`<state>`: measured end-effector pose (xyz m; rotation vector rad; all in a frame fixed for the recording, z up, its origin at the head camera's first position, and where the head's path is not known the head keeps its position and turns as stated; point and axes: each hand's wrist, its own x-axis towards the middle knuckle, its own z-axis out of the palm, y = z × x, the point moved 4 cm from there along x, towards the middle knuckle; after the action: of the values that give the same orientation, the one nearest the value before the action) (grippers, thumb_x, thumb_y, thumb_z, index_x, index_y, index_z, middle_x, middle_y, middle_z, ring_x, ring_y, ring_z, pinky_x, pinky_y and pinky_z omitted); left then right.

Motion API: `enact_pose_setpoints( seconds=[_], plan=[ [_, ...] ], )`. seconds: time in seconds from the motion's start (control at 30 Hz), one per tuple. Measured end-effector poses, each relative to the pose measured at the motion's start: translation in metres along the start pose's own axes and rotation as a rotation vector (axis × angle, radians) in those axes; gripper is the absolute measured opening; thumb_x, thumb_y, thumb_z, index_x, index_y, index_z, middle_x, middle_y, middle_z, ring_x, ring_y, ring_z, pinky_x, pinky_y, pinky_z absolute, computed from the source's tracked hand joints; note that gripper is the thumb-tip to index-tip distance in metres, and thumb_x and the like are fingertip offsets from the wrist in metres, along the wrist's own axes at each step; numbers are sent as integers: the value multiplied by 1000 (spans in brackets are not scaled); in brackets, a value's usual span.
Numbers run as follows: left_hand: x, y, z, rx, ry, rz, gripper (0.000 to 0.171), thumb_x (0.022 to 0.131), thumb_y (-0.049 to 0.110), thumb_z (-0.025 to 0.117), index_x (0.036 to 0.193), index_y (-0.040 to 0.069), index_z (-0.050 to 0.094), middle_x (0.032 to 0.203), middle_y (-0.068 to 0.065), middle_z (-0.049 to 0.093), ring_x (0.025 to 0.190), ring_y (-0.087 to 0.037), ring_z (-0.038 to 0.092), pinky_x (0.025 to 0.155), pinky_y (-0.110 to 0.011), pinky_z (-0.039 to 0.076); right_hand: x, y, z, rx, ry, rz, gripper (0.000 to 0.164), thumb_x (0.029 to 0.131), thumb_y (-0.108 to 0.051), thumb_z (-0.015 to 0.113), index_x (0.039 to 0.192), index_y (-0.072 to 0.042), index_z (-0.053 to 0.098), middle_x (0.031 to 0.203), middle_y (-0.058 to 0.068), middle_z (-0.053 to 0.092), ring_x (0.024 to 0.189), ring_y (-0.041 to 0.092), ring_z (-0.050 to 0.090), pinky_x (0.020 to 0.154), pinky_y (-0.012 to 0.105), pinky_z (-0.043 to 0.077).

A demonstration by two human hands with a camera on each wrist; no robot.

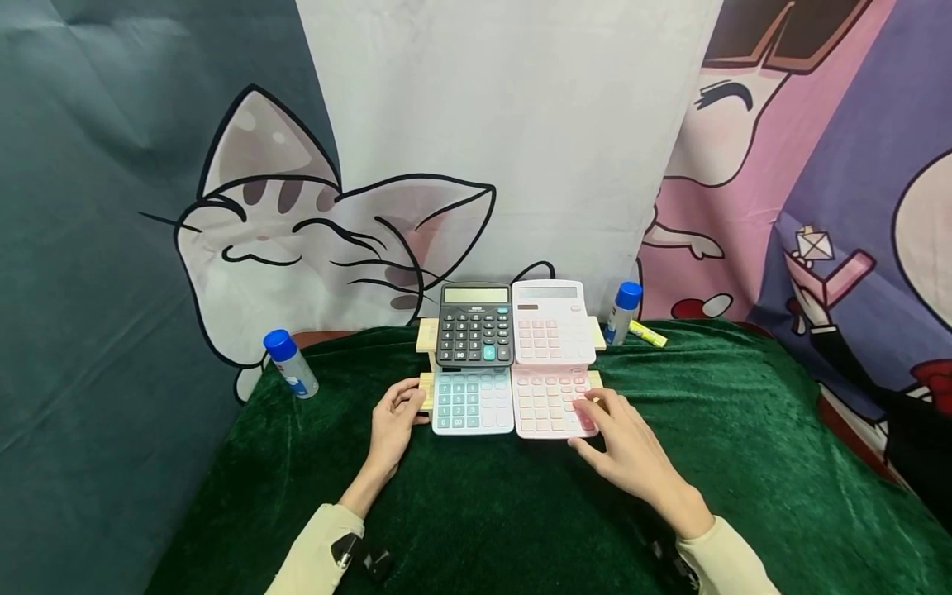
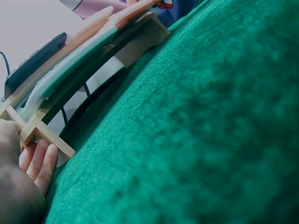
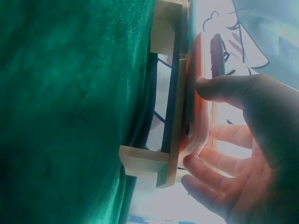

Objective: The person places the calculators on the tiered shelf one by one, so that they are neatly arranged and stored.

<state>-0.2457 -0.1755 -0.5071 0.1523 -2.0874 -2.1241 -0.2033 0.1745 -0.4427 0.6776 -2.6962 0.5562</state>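
A two-tier wooden stand (image 1: 426,390) bears several calculators. On its upper tier lean a black calculator (image 1: 455,361) at left and a pale pink one (image 1: 576,339) at right. Below them lie a light blue calculator (image 1: 491,421) and a pink calculator (image 1: 530,403). My left hand (image 1: 392,423) grips the stand's left end, its thumb near the top and fingers beneath the wooden crosspiece (image 2: 56,140) in the left wrist view. My right hand (image 1: 632,446) holds the pink calculator's lower right corner, thumb at the front edge and fingers around the right side.
Blue-capped bottles stand to the left (image 1: 301,376) and right (image 1: 617,322) of the stand. A yellow packet (image 1: 647,334) lies by the right bottle. Green velvet cloth (image 1: 476,512) covers the table, and a printed cartoon curtain (image 1: 506,124) hangs behind.
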Motion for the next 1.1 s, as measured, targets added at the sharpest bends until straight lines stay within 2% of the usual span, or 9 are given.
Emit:
enact_pose_setpoints(
  seconds=[0.23,0.43,0.67,0.9,1.1],
  plan=[
    [1,-2,0,-3,3,15,38,99,26,63,131,6,58,114,-17,63,88,-12,67,72,-24,61,0,0,0,-10,21,-33,55,84,-35,81,130,-11,63,131,13,56,109,28,55,87,47,50],
    [1,-2,0,-2,12,38,39,99,26,64,131,4,58,111,-13,64,87,-12,67,70,-24,62,1,1,2,1,6,-26,55,86,-32,79,133,-11,62,135,14,54,115,30,54,92,51,50],
    [2,-3,-1,0,8,32,40,99,28,64,131,5,58,111,-12,64,87,-12,67,70,-25,62,0,0,4,35,-10,-19,53,88,-29,78,134,-11,61,139,15,50,123,32,49,94,53,52],
    [1,-2,-1,-15,3,28,37,99,25,64,130,6,58,111,-12,64,89,-15,68,71,-27,62,0,0,5,36,0,-27,52,88,-28,77,134,-12,60,140,15,50,123,33,49,94,53,52],
    [1,-3,0,-11,0,36,37,99,25,64,131,6,58,111,-13,64,88,-13,67,71,-26,62,-1,0,5,26,8,-34,53,88,-28,77,135,-12,60,140,16,51,124,33,50,97,55,50]
  ],
)
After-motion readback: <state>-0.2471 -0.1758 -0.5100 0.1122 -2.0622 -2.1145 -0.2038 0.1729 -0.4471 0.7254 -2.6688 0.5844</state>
